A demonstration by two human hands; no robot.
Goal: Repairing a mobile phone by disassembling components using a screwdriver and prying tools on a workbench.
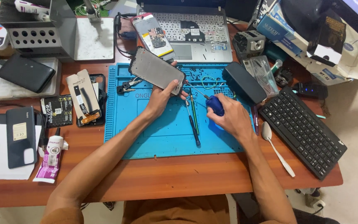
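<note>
right now the left hand [159, 98] pinches the phone frame [157, 68] by its lower corner, tilted up above the blue mat [166, 132]. right hand [228, 118], fingers wrapped tight round the blue screwdriver [214, 103], has its tip at the frame's corner. risky: a thin corner grip could let the frame twist, and the tip might skid across it or flick a screw among the clutter on the bench [179, 174].

I see a bright blue mat [162, 137] on the reddish-brown wooden desk [179, 176]. On the mat, the screwdriver [214, 103] has a dark blue handle, and the phone frame [156, 69] is dark grey with a black edge. Right of the mat, the keyboard [303, 130] is black and the spoon [276, 147] is white. Left of the mat, the tube [50, 159] is white and purple.
</note>
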